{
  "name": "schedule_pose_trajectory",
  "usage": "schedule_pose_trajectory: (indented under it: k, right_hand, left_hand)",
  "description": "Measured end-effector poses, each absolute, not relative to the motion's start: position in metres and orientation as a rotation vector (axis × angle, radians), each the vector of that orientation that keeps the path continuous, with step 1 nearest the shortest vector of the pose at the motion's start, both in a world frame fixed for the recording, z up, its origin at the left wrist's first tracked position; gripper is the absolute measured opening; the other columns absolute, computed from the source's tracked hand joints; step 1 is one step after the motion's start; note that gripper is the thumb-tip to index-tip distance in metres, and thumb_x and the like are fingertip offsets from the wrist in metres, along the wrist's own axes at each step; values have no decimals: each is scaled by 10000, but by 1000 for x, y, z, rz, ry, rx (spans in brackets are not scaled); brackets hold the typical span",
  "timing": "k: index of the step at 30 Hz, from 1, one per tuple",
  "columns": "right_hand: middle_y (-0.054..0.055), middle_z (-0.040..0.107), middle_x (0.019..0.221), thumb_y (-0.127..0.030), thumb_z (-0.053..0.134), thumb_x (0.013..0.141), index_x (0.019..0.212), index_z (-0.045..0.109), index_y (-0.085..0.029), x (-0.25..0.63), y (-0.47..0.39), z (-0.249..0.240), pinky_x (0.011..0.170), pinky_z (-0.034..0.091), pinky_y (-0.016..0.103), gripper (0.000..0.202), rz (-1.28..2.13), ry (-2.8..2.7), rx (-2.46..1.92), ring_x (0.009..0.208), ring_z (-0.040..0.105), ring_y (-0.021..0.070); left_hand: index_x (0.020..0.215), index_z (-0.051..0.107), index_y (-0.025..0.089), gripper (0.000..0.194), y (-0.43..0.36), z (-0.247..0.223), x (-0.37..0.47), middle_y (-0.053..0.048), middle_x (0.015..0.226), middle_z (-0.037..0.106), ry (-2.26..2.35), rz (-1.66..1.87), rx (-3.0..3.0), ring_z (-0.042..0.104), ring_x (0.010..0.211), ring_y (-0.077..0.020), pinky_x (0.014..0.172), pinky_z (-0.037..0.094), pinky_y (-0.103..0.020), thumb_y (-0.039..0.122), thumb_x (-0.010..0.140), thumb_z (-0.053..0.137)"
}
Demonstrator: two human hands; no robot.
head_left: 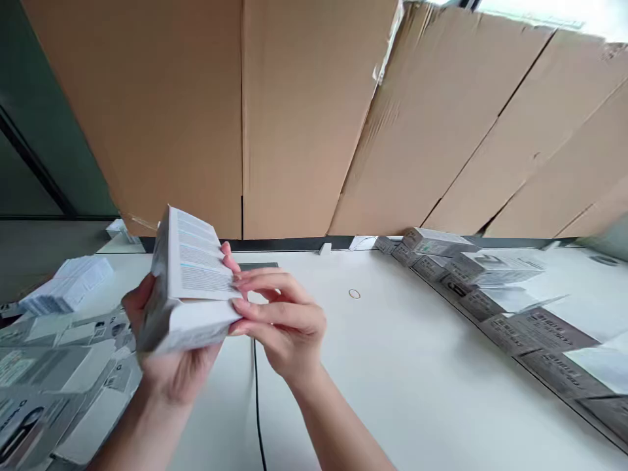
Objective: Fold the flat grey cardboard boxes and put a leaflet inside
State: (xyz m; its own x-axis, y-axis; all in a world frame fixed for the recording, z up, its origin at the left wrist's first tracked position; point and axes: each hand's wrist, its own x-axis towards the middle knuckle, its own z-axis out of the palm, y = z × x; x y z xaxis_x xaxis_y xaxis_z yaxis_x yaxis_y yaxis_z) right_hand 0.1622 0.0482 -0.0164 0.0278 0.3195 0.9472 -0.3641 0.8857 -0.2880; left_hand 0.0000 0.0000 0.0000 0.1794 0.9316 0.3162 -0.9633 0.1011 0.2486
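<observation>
A printed white box (201, 261) was held left of the frame's centre, clasped from below by the left hand (179, 373); its right edge was pinched by the right hand (289, 320), above a white table (417, 373).

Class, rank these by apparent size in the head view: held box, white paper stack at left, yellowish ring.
1. Held box
2. White paper stack
3. Yellowish ring
This ranks appearance only; nearness enlarges things.
</observation>
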Motion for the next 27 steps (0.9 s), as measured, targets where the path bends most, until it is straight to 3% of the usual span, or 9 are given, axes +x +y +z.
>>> schedule_pose_trajectory:
  k: [3,6,9,13,16,20,23,27]
  right_hand:
    - [41,882,1210,-172,978,1021,1356,931,-433,167,42,-11,1136,799,525,427,606,-1414,-57,1150,882,237]
    - [38,873,1239,-128,984,992,1331,936,-430,170,37,-7,1131,798,535,457,650,-1399,-134,1188,892,262]
    - [59,873,1288,-208,1082,905,1404,908,-411,168,31,-4,1168,773,566,566,615,-1431,-201,1233,872,297]
    - [55,895,1332,-343,1179,779,1420,902,-400,162,18,3,1317,674,596,701,619,-1433,-272,1277,840,306]
    - [21,911,1327,-242,1125,857,1334,933,-414,159,9,8,1376,624,593,542,703,-1387,-296,1292,837,277]
    - [-1,912,1279,-150,1078,881,1220,956,-434,158,3,10,1385,617,593,459,860,-1297,-331,1264,853,247]
    - [-2,902,1205,-202,1148,796,1105,965,-425,162,10,7,1378,625,605,422,952,-1248,-360,1225,872,256]
    - [4,903,1106,-329,1207,711,951,963,-402,176,31,5,1294,695,605,350,996,-1326,-301,1136,889,272]
  left_hand:
    - [1929,293,202,1062,0,0,8,-213,1612,796,-51,1396,490,868,1363,-351,951,789,-384,488,1020,761]
    - [1841,505,204,912,0,3,14,-176,1611,804,58,1496,512,861,1377,-331,1035,774,-384,504,1028,791]
    - [1688,714,285,686,-1,7,21,-118,1579,833,223,1632,547,836,1434,-304,1086,760,-368,565,1066,776]
    - [1489,864,337,547,-2,10,30,-18,1495,878,438,1729,567,723,1601,-299,1101,766,-334,645,1051,755]
    - [1427,897,322,532,-3,10,33,11,1479,882,517,1739,611,602,1716,-278,1185,723,-293,658,1053,722]
    - [1472,873,316,557,-4,9,34,-1,1506,870,545,1735,653,552,1754,-270,1227,697,-285,659,1061,717]
    - [1467,869,331,533,-4,9,31,-16,1514,867,513,1703,641,650,1676,-284,1170,733,-308,650,1058,747]
    - [1395,888,312,490,-2,10,25,-53,1461,892,448,1616,650,870,1364,-301,979,797,-329,566,977,902]
